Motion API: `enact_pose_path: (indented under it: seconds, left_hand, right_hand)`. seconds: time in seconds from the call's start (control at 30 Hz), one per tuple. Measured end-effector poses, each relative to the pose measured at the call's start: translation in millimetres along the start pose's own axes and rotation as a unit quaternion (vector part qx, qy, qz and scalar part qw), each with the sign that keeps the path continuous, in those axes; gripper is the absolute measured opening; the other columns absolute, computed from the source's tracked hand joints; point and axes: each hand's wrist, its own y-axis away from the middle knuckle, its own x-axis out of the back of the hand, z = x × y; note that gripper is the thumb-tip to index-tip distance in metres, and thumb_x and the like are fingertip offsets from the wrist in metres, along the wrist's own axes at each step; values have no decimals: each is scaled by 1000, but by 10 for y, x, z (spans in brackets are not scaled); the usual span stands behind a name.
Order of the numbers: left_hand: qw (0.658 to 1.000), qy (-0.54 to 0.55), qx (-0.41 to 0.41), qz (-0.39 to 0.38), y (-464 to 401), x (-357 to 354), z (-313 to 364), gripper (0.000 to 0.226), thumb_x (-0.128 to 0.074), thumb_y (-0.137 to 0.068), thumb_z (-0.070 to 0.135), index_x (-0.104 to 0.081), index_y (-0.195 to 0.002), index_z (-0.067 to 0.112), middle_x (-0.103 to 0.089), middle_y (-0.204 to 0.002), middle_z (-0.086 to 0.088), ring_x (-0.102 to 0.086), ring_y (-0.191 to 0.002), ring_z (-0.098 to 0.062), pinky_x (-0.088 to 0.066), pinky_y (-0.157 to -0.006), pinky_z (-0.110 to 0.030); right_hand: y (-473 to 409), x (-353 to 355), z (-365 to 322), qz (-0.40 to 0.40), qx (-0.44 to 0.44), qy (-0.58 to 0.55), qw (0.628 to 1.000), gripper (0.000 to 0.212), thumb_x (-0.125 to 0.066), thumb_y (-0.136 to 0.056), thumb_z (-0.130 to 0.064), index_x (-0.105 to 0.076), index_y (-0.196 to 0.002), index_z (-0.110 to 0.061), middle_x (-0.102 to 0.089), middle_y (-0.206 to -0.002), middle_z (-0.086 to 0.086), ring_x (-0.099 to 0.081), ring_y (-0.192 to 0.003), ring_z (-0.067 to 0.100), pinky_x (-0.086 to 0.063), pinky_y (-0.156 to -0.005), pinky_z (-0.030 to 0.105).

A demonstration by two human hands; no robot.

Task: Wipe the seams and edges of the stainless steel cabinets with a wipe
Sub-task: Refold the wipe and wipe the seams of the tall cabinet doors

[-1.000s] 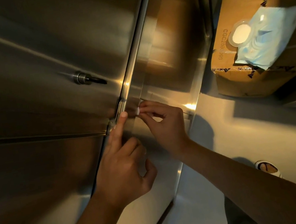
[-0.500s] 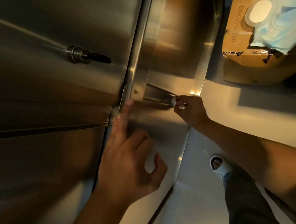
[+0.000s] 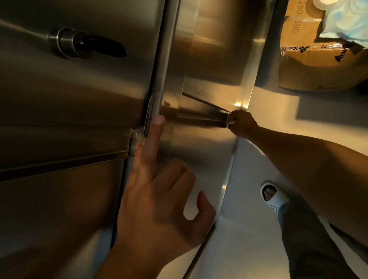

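pinching a small white wipe [image 3: 231,121] between curled fingers, my right hand [image 3: 241,123] presses it into the horizontal seam [image 3: 204,106] on the side face of the stainless steel cabinet [image 3: 199,151], right at the far corner edge where a bright glint sits. i read that tight pinch as a way of bunching the wipe small enough to get into the groove. my left hand [image 3: 157,205] holds nothing: its index finger lies straight up along the vertical edge [image 3: 161,90] beside the door hinge [image 3: 135,142], the other fingers loosely bent against the steel, most likely to steady me while i reach. a lock with a key [image 3: 85,43] juts from the door [image 3: 51,87] above. a cardboard box [image 3: 307,44] with a blue wipe pack [image 3: 355,1] on it stands off to the right, and a sandalled foot [image 3: 271,195] shows on the floor. compared with a second ago, the right hand has travelled along the seam from beside the left index finger out to the corner, while the left hand has barely shifted.
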Motion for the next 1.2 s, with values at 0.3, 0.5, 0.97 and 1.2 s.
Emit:
enact_pose_path:
  seconds: [0.3, 0.5, 0.97, 1.2]
  left_hand:
    - [1000, -7, -13, -5, -29, 24, 13, 17, -70, -81, 19, -69, -71, 6, -61, -72, -3, -64, -116, -50, -31, -120, -58]
    - [999, -26, -14, -14, -37, 45, 25, 19, -69, -84, 22, -69, -71, 8, -61, -73, -2, -66, -115, -47, -28, -123, -57]
    - [999, -42, -8, -29, -34, 76, 42, 18, -66, -86, 25, -67, -71, 14, -59, -75, 5, -68, -107, -46, -29, -123, -55]
    - [997, -44, 15, -54, -31, 82, 63, 18, -65, -86, 28, -67, -72, 17, -59, -78, 6, -67, -109, -45, -29, -122, -59]
  right_hand:
    - [313, 128, -186, 79, 46, -72, 993, 19, -65, -88, 5, -82, -93, -4, -78, -101, 12, -70, -103, 26, -43, -89, 16]
    - [743, 386, -578, 108, 111, -160, 975, 17, -71, -84, 10, -82, -93, -1, -79, -97, 14, -72, -92, 21, -41, -80, -2]
    - [1841, 899, -1618, 143, 288, -298, 899, 24, -78, -86, 2, -81, -106, -10, -78, -106, -4, -74, -100, 8, -61, -91, 35]
    - [2029, 1362, -1602, 223, 347, -261, 873, 19, -78, -90, -3, -78, -109, -7, -76, -113, 2, -70, -110, 17, -59, -92, 40]
